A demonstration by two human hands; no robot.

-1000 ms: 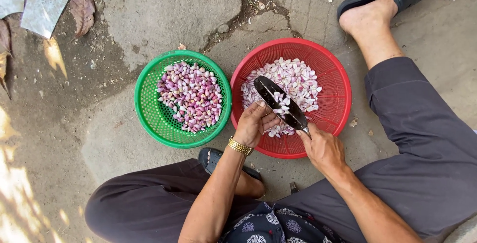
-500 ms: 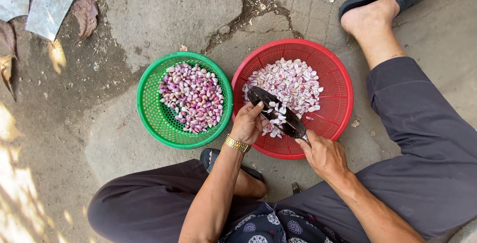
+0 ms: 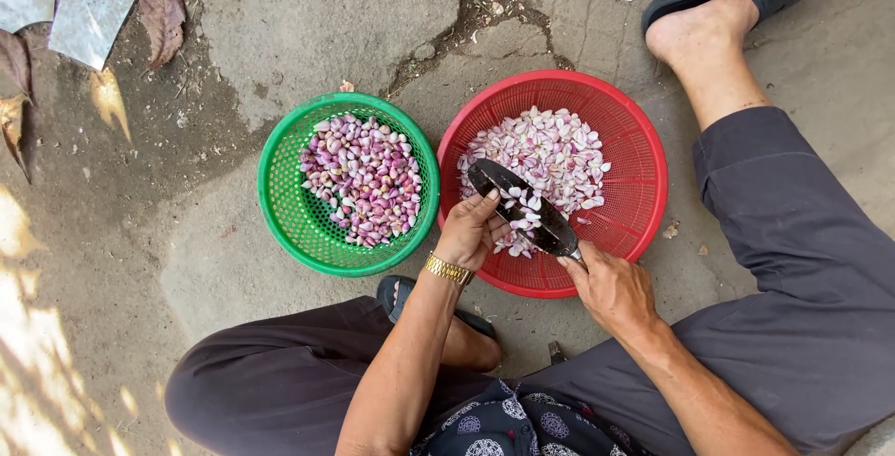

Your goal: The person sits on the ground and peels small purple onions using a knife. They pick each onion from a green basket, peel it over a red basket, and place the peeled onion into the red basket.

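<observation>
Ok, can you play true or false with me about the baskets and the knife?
1. The right hand holds the dark knife. True.
2. The green basket is empty. False: it holds purple-skinned cloves.
3. The knife blade is over the red basket. True.
4. The left hand rests in the green basket. False: it is at the red basket, by the blade.
5. The pieces in the red basket look paler than the green basket's. True.

Outdoor yard, prob. home – cracked concrete ground (image 3: 317, 18), dry leaf (image 3: 163, 22), sunlight patches
</observation>
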